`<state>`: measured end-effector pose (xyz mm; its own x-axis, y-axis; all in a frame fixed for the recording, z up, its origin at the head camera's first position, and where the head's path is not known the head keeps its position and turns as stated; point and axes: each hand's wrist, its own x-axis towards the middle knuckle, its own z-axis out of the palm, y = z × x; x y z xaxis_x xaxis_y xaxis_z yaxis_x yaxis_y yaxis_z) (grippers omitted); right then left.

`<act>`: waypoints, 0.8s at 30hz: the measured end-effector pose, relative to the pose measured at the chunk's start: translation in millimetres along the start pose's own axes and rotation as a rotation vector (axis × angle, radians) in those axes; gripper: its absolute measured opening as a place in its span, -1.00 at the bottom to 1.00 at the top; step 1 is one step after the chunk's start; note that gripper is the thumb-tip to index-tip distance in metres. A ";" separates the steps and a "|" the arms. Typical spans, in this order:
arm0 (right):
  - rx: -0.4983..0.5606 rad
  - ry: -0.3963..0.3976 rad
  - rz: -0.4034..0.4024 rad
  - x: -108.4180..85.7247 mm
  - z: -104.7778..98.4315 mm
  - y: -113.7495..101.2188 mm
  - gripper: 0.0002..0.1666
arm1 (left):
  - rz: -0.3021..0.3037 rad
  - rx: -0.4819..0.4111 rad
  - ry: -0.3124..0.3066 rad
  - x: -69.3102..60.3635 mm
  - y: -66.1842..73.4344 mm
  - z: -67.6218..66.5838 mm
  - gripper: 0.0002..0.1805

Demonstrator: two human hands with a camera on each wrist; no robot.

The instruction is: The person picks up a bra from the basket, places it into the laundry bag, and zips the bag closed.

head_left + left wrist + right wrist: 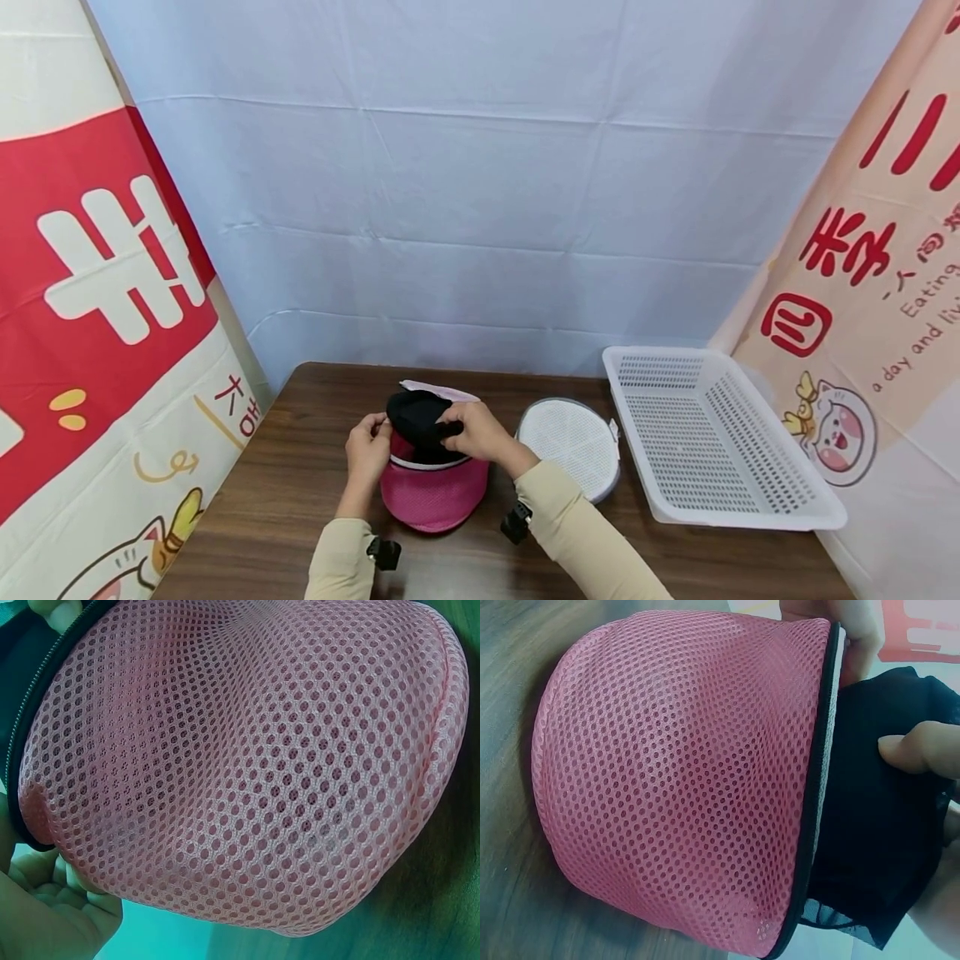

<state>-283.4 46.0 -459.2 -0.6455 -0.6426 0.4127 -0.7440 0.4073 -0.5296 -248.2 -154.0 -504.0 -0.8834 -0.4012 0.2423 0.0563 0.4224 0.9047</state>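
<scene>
A pink mesh laundry bag (pixel 435 493) stands on the table with its zippered mouth upward and its lid folded back. A black bra (pixel 417 414) with a rounded cup and a sheer edge sticks partly out of the mouth; its lower part is hidden inside. My left hand (pixel 367 454) grips the bag's rim on the left, the fingers curled beside the zipper in the left wrist view. Over the right of the mouth, my right hand (pixel 476 432) pinches the bra, with the thumb (pixel 911 750) pressed on the black cloth in the right wrist view.
Right of the bag lies a round white mesh piece with a grey edge (pixel 570 442). Beyond it stands a white perforated plastic basket (pixel 750 527) at the table's right side. Cloth backdrops (pixel 480 250) hang behind the brown wooden table (pixel 262 517) and on both sides.
</scene>
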 end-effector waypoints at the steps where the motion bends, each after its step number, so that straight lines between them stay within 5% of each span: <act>1: -0.003 -0.008 -0.003 -0.2 0.4 -0.5 -0.74 | -0.002 -0.004 -0.001 -0.3 0.1 0.1 -0.82; 13: -0.119 -0.213 0.092 5.2 0.4 -10.7 -0.70 | -0.022 -0.028 -0.008 0.3 2.2 1.4 -0.81; 24: -0.092 -0.265 0.146 15.0 1.4 -11.9 -0.70 | -0.035 -0.049 -0.006 -0.7 1.8 1.4 -0.82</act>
<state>-283.9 30.6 -447.8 -0.6879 -0.7153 0.1233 -0.6673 0.5565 -0.4950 -248.1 -151.8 -503.1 -0.8880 -0.4101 0.2080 0.0479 0.3675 0.9288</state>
